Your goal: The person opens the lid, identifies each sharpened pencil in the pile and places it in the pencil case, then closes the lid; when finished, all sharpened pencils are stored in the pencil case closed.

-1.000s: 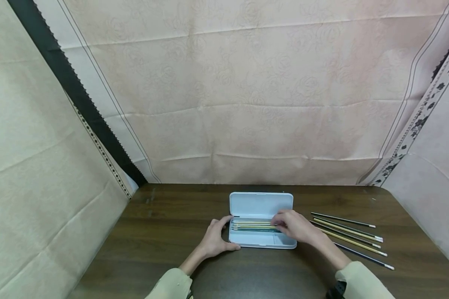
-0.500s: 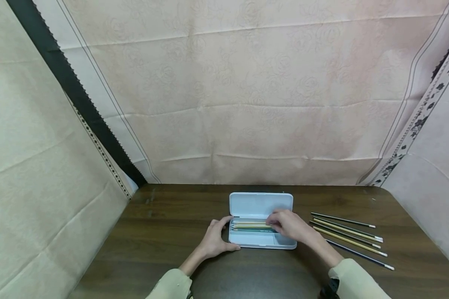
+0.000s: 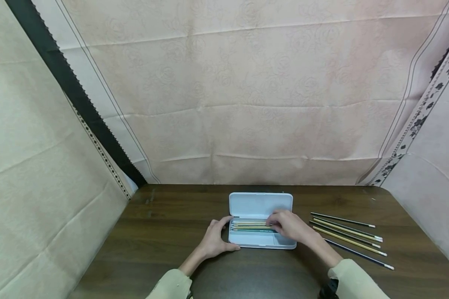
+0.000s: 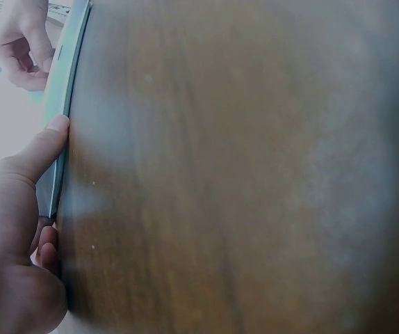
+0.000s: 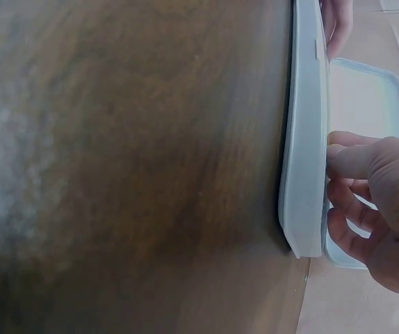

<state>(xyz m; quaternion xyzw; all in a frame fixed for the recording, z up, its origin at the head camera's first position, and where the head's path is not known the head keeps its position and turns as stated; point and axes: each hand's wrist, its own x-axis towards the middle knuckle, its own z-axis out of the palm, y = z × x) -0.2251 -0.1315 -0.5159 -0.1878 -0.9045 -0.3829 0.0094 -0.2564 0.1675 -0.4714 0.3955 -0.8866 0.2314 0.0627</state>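
Note:
A light-blue pencil case (image 3: 251, 238) lies on the table with its lid (image 3: 260, 204) raised at the back. Several yellow, green and pale pencils (image 3: 250, 226) lie side by side in its rear section. My left hand (image 3: 216, 240) grips the case's left end, thumb at the front corner and fingers reaching the back. In the left wrist view the thumb (image 4: 50, 136) presses the case's edge. My right hand (image 3: 289, 226) reaches over the right part, thumb and index finger pinching at a pencil's right end; the rim hides these fingertips in the right wrist view.
Several pencils lie fanned out on the brown table (image 3: 164, 265) to the right, among them a black pencil (image 3: 343, 219), a yellow pencil (image 3: 349, 241) and a navy pencil (image 3: 359, 254) with a white end. Pale patterned cloth (image 3: 247, 104) hangs behind and on both sides.
My right hand has shifted a little to the left over the pencils in the case, then stayed nearly still. The left hand and the case have not visibly moved.

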